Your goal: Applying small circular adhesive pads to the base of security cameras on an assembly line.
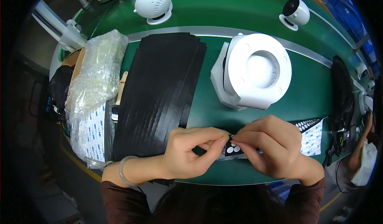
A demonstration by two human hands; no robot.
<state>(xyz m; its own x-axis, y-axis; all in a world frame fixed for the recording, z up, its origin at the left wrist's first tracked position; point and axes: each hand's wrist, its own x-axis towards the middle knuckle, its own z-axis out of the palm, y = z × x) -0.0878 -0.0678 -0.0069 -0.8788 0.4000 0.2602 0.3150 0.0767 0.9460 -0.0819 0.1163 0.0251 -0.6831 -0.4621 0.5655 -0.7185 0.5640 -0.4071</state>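
Note:
Thumb and forefinger of my left hand (193, 150) are pinched together, and their tips meet those of my right hand (275, 144), also closed in a pinch. Between the fingertips is a small black piece (231, 138), mostly hidden. Below and behind the hands lies a sheet of round black adhesive pads (312, 138) on white backing with blue print; white circles show where backing is bare. Just beyond the hands, a white round device housing (235, 74) with a ring-shaped base rests on a white foam piece (217, 74).
A stack of black sheets (159, 88) covers the table left of centre. Farther left lies a clear plastic bag (95, 72) with printed sheets. Two white camera-like devices, one left (153, 4) and one right (294, 13), stand on the green belt behind. A black bag (341, 92) is at the right edge.

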